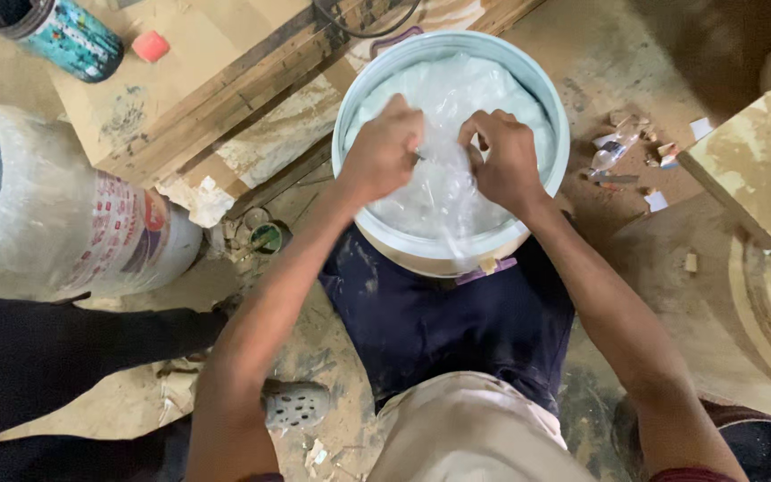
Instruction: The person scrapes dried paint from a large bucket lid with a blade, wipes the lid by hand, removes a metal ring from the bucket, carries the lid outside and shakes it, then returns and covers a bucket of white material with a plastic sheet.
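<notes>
Crouching over a pale blue bucket (346, 116) on the dusty floor, the person has both hands down inside its mouth, working at the clear plastic liner (457, 98) that covers the white contents. The left hand (384, 150) is curled into a loose fist with its fingertips pinching a fold of the plastic near the middle of the bucket; the right hand (503, 156) sits just beside it, fingers bent and gripping the same gathered film, so that the two hands are close together but not touching. The bucket stands between the person's knees, right against the dark blue cloth (443, 326) of the lap. To the far left lies a stack of wooden boards (216, 71) carrying a patterned teal can (60, 36) and a small pink cap (151, 45). At the left, a large white plastic drum (64, 223) lies on its side. Scraps of paper and wrapper (626, 152) litter the floor to the bucket's right, and a grey perforated shoe (296, 403) shows near the left forearm.
</notes>
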